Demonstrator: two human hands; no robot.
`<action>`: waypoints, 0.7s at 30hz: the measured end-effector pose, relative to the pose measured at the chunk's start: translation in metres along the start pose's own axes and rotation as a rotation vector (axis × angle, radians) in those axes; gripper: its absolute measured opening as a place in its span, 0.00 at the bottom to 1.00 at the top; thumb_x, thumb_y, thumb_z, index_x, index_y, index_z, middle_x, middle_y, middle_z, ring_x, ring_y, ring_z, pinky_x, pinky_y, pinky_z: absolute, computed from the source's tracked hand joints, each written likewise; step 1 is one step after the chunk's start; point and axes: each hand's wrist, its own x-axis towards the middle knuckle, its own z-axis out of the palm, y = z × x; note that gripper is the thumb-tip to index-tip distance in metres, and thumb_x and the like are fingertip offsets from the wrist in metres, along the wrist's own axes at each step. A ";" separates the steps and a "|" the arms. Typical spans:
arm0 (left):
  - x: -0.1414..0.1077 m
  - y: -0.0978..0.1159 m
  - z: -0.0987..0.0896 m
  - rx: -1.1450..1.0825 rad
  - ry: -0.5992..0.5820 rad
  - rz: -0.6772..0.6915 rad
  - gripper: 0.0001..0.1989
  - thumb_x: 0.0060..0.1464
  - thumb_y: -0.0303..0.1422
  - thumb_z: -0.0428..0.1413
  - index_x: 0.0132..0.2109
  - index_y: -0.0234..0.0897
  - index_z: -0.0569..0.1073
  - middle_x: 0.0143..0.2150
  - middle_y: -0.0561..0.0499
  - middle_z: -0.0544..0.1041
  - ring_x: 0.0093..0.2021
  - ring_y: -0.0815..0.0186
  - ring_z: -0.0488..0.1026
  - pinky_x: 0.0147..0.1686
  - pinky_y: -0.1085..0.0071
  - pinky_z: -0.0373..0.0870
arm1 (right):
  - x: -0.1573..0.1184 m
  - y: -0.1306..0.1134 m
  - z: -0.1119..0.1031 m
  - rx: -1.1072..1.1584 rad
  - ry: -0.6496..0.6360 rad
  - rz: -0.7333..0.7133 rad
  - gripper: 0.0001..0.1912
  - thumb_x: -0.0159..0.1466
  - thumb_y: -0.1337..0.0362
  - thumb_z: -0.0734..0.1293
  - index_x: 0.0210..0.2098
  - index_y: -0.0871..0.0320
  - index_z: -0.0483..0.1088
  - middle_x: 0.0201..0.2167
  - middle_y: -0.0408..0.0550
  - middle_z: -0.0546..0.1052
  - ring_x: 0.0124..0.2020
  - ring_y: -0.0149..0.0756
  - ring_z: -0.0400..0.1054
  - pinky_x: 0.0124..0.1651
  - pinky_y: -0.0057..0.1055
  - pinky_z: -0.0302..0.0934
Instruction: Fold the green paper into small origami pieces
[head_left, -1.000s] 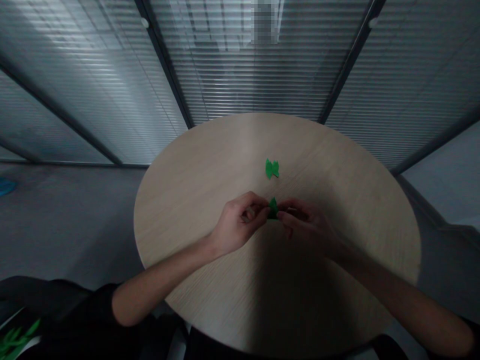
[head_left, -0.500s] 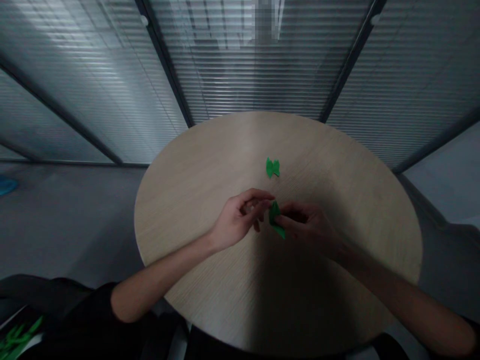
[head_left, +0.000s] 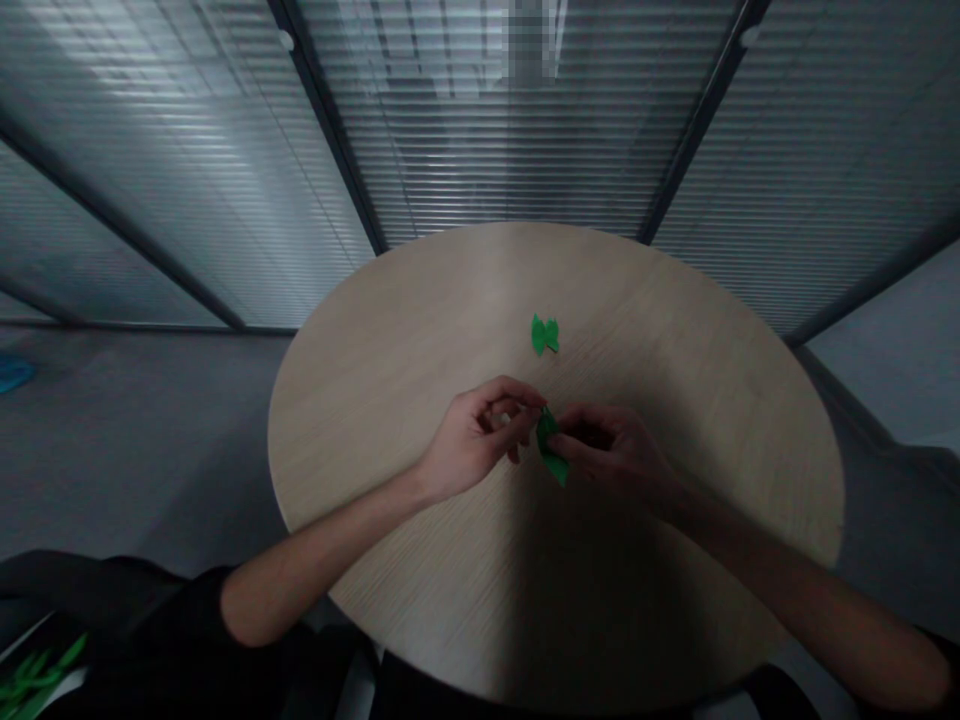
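Note:
A folded piece of green paper point(head_left: 553, 463) is held just over the middle of the round table. My right hand point(head_left: 611, 445) grips its right side between thumb and fingers. At the paper's upper tip, the thumb and forefinger of my left hand point(head_left: 484, 430) are pinched together on it, with the other fingers curled. Farther back on the tabletop lies a second green paper piece point(head_left: 545, 335), shaped like a butterfly with two pointed lobes. My fingers cover part of the held paper.
The round wooden table point(head_left: 405, 330) reaches back to a glass partition with blinds point(head_left: 517, 160). A shadow falls over its front right part. Green strips point(head_left: 41, 675) show at the lower left, and a blue object point(head_left: 13, 372) is on the floor at far left.
The held green paper has turned slightly, its lower end now a little lower and more of its face showing. My left fingertips have closed on its upper tip. The other piece stays put.

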 end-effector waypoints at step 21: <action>-0.001 0.006 0.000 0.012 -0.013 -0.049 0.09 0.57 0.32 0.63 0.42 0.34 0.72 0.28 0.55 0.74 0.24 0.74 0.71 0.24 0.79 0.73 | 0.000 -0.003 0.000 0.034 -0.018 0.000 0.13 0.61 0.55 0.76 0.33 0.58 0.76 0.27 0.43 0.75 0.26 0.28 0.68 0.29 0.26 0.63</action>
